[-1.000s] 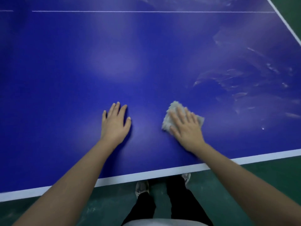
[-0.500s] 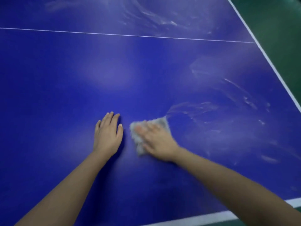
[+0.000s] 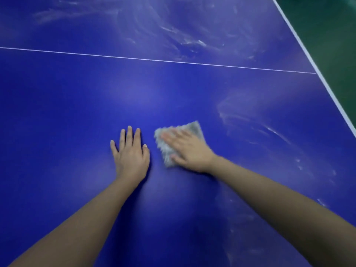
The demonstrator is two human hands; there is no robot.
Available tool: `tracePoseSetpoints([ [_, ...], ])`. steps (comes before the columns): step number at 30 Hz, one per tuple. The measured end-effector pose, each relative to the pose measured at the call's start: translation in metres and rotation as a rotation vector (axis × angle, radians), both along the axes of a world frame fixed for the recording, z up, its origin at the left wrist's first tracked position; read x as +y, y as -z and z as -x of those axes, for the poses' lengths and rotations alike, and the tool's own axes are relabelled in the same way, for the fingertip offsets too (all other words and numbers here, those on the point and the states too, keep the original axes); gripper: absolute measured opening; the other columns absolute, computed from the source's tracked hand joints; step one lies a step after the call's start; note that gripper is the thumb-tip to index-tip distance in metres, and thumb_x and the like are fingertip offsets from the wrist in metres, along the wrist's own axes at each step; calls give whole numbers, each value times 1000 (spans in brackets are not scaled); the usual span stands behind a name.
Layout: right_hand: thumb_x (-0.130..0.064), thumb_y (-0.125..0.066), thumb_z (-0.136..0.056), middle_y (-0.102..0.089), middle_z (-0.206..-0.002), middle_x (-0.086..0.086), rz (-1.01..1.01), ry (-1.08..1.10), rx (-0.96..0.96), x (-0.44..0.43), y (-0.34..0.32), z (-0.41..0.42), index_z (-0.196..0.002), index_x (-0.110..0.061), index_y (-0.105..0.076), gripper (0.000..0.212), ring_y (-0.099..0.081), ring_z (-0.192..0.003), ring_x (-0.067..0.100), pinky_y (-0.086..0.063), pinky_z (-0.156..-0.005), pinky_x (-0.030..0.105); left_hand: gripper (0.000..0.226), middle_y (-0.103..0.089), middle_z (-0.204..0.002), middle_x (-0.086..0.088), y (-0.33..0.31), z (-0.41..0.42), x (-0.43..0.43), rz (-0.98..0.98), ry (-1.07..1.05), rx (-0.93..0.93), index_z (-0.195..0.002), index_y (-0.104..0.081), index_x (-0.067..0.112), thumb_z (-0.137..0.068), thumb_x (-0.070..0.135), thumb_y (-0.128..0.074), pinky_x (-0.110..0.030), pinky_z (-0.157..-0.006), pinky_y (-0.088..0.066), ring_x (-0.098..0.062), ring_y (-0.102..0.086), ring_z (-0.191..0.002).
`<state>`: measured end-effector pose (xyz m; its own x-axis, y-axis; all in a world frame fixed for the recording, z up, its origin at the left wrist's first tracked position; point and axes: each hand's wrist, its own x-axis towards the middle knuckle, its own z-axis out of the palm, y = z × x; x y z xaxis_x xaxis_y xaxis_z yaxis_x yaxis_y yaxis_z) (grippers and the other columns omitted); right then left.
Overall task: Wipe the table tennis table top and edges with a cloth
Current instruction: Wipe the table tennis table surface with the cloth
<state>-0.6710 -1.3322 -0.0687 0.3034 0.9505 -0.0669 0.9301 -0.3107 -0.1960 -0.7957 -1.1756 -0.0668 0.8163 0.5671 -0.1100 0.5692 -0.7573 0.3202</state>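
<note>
The blue table tennis table top fills the view. A grey-white cloth lies flat on it near the middle. My right hand presses down on the cloth with straight fingers pointing left, covering much of it. My left hand rests flat on the bare table just left of the cloth, fingers spread and pointing away from me. Pale smear streaks mark the surface at the far side and at the right.
A thin white centre line crosses the table beyond my hands. The white side edge line runs down the right, with green floor past it.
My view has tilted up and away from the near edge, which has left the frame. My right hand with the cloth slid left toward my left hand and turned its fingers leftward.
</note>
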Motion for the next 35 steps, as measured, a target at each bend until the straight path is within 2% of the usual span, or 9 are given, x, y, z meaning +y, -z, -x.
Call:
tracePoseSetpoints([
  [6, -33, -31, -99, -21, -156, 11, -43, 967, -110, 2, 2, -119, -150, -8, -17, 58, -18, -143, 29, -10, -116, 39, 57, -15, -157, -6, 7, -18, -7, -135, -17, 87, -149, -19, 20, -95, 37, -27, -56, -112, -8, -28, -8, -144],
  [8, -32, -34, -97, -20, -156, 12, -49, 824, -136, 28, 8, -105, -150, -9, -15, 61, -17, -143, 29, -7, -114, 38, 61, -19, -156, -7, 7, -18, -5, -129, -15, 122, -148, -23, 20, -90, 40, -21, -56, -111, -10, -28, -12, -144],
  [12, -37, -38, -97, -17, -158, 2, -59, 166, -43, 81, 13, -70, -151, -17, -15, 62, -10, -146, 22, 3, -116, 34, 67, -30, -151, -10, 5, -20, -4, -144, -23, 121, -144, -35, 17, -85, 42, -16, -58, -108, -18, -31, -24, -140],
  [14, -38, -39, -97, -20, -157, 2, -60, 131, -16, 80, 6, -95, -151, -17, -18, 61, -14, -145, 21, 1, -115, 32, 65, -37, -147, -13, 6, -20, -4, -150, -21, 93, -140, -42, 14, -84, 41, -22, -60, -104, -24, -34, -32, -136],
  [19, -36, -42, -94, -49, -131, 18, -129, 721, -138, 0, 2, -229, -141, -14, -36, 52, -47, -115, 37, -33, -99, 44, 64, -40, -146, -14, 7, -23, -5, -160, -22, 88, -139, -44, 13, -84, 41, -26, -60, -104, -24, -34, -32, -136],
  [23, -38, -31, -99, -23, -156, 10, 22, 1085, -54, -62, 6, -278, -148, -15, -23, 55, -18, -142, 34, -10, -114, 46, 64, -39, -146, -14, 7, -23, -3, -168, -12, 96, -140, -43, 13, -84, 40, -26, -61, -104, -23, -34, -32, -136],
  [27, -37, -34, -97, -28, -153, 12, 5, 909, -61, -45, 7, -201, -149, -17, -24, 56, -22, -140, 33, -13, -113, 42, 66, -36, -148, -13, 7, -22, -2, -163, -18, 104, -141, -41, 13, -84, 42, -23, -60, -106, -21, -33, -28, -138],
  [33, -43, -37, -89, -38, -150, 2, 7, 85, 22, -57, 1, -38, -146, -19, -33, 62, -33, -138, 27, -18, -115, 44, 67, -34, -149, -15, 8, -23, -3, -158, -25, 87, -141, -40, 13, -83, 43, -22, -60, -106, -18, -34, -26, -139],
  [35, -47, -32, -89, -44, -146, 2, 12, 154, -21, -63, -3, -70, -144, -24, -38, 60, -41, -134, 27, -27, -112, 45, 67, -32, -150, -13, 9, -22, -3, -160, -26, 85, -142, -38, 14, -84, 43, -22, -59, -108, -16, -33, -23, -140],
])
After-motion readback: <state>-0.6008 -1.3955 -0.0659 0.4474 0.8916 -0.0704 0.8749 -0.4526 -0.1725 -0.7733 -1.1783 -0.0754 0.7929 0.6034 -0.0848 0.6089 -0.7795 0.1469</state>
